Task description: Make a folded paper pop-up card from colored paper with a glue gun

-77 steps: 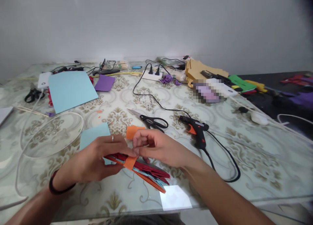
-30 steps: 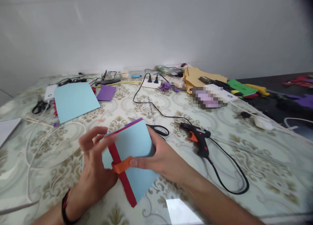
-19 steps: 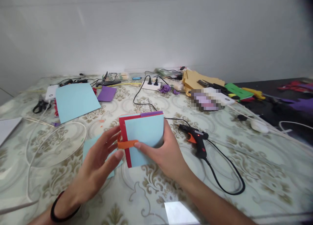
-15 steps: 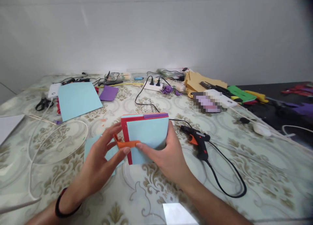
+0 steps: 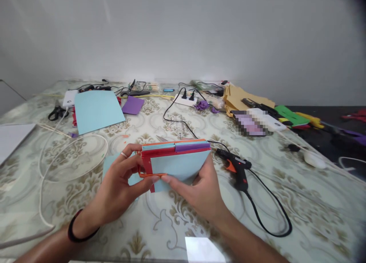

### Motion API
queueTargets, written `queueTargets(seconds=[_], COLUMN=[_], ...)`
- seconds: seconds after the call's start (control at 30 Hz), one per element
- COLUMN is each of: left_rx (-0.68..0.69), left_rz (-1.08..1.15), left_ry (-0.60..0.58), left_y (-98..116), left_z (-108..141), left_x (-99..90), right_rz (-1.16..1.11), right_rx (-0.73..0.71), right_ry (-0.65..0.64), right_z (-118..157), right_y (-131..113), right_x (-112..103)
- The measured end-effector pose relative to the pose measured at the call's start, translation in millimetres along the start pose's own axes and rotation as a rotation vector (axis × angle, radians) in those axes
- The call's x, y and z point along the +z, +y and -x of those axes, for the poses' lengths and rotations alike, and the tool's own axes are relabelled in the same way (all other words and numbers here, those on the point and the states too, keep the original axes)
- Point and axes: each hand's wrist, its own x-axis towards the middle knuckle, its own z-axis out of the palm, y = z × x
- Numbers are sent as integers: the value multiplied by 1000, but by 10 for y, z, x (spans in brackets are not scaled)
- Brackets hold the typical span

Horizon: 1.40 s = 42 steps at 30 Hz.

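Observation:
Both hands hold a small paper booklet (image 5: 178, 164) above the table, its cover light blue with a red strip along the left side. Layers of blue, red, purple and orange paper show along its top edge. An orange paper strap (image 5: 151, 175) crosses the left part of the cover. My left hand (image 5: 126, 175) grips the left side, thumb on the strap and fingers behind. My right hand (image 5: 200, 190) clasps the right side, its thumb pressing the strap's end. Under the left hand, a light blue sheet (image 5: 108, 163) lies partly hidden.
A black glue gun (image 5: 237, 167) with an orange trigger lies right of the hands, its cord looping forward. Farther back are a large blue sheet (image 5: 98, 110), a purple piece (image 5: 133, 105), scissors (image 5: 57, 112), a power strip (image 5: 185, 100), and brown paper (image 5: 246, 97).
The booklet has tipped so its top edge faces me more, showing the paper layers. My left fingers have moved behind its left side. The whole view has shifted slightly.

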Motion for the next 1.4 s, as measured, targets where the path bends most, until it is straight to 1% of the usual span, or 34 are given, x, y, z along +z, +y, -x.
queueTargets(seconds=[0.17,0.23,0.3,0.37,0.5,0.57,0.63,0.73,0.77,0.8,0.87,0.93,1.0,1.1,1.17,1.23,1.3,1.37,1.4], left_rx=[21,25,0,-69,-267,-300,-275,-168,-121,-72,2,-13,-96,-261,-357,-431,-476,-492,-488], left_rz=[0,12,39,74,158,156,82,-108,-174,-235,-312,-325,-311,-293,-217,-92,8,33,14], left_ry=[31,30,26,8,-87,-99,-40,113,138,133,63,-39,-108,-177,-249,-335,-398,-444,-460], left_y=[-5,-20,-42,-68,-112,-130,-146,-153,-148,-139,-113,-83,-61,-45,-42,-44,-58,-94,-124], left_z=[4,-3,-13,-29,-86,-117,-136,-140,-137,-134,-131,-133,-146,-188,-223,-247,-254,-247,-242], left_x=[49,58,56,49,43,53,63,60,52,39,2,-41,-80,-114,-118,-115,-107,-91,-81], right_rz=[-24,-46,-76,-99,-91,-80,-90,-119,-121,-115,-86,-56,-50,-88,-77,-16,135,415,583], right_rx=[56,101,141,168,213,205,175,126,112,102,85,81,90,148,193,199,166,119,105], right_ry=[29,20,-2,-18,-31,-27,4,70,86,94,102,89,53,-30,-70,-129,-246,-336,-308], right_z=[2,-3,-16,-39,-95,-114,-121,-108,-100,-92,-81,-79,-85,-95,-93,-83,-65,-43,-32], right_y=[-71,-90,-93,-83,-39,-16,5,27,31,33,34,33,40,67,79,64,18,-33,-45], right_x=[24,35,44,48,51,58,74,104,112,117,118,110,103,113,117,76,-57,-308,-473])
